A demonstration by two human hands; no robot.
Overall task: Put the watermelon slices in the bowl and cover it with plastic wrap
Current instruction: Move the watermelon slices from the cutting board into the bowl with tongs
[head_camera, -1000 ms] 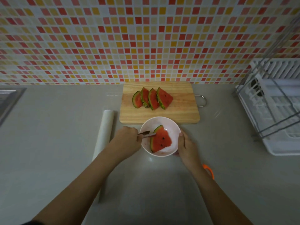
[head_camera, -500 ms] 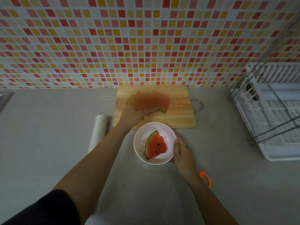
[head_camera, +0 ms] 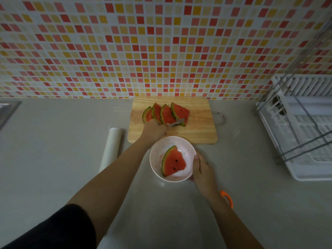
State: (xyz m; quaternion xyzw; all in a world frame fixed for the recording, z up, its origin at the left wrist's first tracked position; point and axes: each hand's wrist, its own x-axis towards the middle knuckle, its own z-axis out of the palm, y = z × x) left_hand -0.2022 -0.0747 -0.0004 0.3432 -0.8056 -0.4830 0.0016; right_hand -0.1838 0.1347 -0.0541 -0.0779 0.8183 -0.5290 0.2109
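Note:
A white bowl stands on the counter with one watermelon slice lying inside. Several more watermelon slices lean together on a wooden cutting board behind it. My left hand reaches over the board and grips metal tongs, whose tips touch the rightmost slice at its lower edge. My right hand holds the bowl's right rim, thumb on the edge. A roll of plastic wrap lies left of the board.
A white dish rack with a wire frame fills the right side. An orange-handled object lies partly hidden under my right forearm. A sink edge shows at far left. The tiled wall backs the counter.
My left hand moved the tongs from the bowl, leaving a slice there, up to the slices on the board. My right hand stayed on the bowl's rim.

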